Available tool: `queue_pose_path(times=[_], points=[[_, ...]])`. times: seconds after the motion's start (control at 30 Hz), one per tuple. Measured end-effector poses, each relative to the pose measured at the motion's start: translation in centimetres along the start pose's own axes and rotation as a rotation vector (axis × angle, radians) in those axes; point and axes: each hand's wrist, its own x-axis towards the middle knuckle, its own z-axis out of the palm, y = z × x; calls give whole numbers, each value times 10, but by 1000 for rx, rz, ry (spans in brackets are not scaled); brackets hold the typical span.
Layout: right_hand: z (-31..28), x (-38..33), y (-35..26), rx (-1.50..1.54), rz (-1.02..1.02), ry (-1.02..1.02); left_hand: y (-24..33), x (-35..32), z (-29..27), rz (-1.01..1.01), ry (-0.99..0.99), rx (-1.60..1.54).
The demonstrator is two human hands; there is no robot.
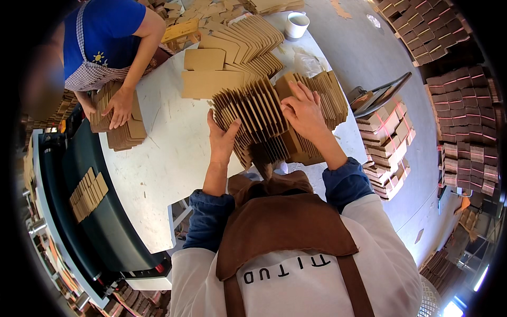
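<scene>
In front of me a bundle of brown folded cardboard boxes (253,113) stands on edge, its many layers fanned apart. My left hand (224,138) grips the bundle's left side, thumb and forefinger apart at its edge; the other fingers are partly hidden. Over the right part of the bundle lies my right hand (304,112), its fingers spread and slightly bent against the tan cardboard. More folded pieces (328,100) lean in a row just right of that hand.
Flat cardboard blanks (259,39) lie fanned out on the white table (153,185), near a white mug (297,25). At left a co-worker's hands (120,107) rest on another stack, beside a dark conveyor belt (124,208) carrying cardboard pieces. Strapped bundles (388,137) stand at right.
</scene>
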Motion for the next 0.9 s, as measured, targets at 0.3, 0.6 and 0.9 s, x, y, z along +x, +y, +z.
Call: queue_pose_path(times=[0.3,0.6,0.9], points=[[-2,2,-23,-91,99,-50,-7,2,0,17,-17,-55],[1,9,-37,-199,213,-131,-10,3,1,43,21,-74],[16,1,-13,-160,-27,-14,-16,8,1,51,10,-59]])
